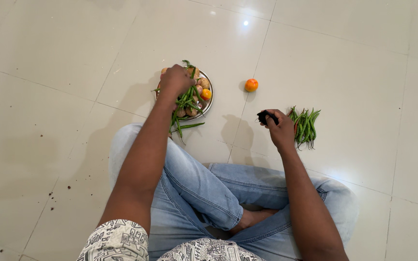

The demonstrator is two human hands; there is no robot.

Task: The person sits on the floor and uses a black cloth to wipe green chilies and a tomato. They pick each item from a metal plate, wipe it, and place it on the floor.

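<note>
I sit cross-legged on a tiled floor. My left hand (175,79) reaches over a round steel plate (210,99) and closes on green beans (187,101) piled there with small potatoes (203,82) and an orange tomato (206,94). My right hand (280,128) hovers above the floor, gripping a small dark object (265,116) whose kind I cannot tell. Just right of that hand lies a separate heap of green beans (306,126) on the floor.
A lone orange tomato (251,85) rests on the tiles between the plate and the bean heap. My jeans-clad legs (209,193) fill the near floor. Dark specks dot the tiles at the left (54,193).
</note>
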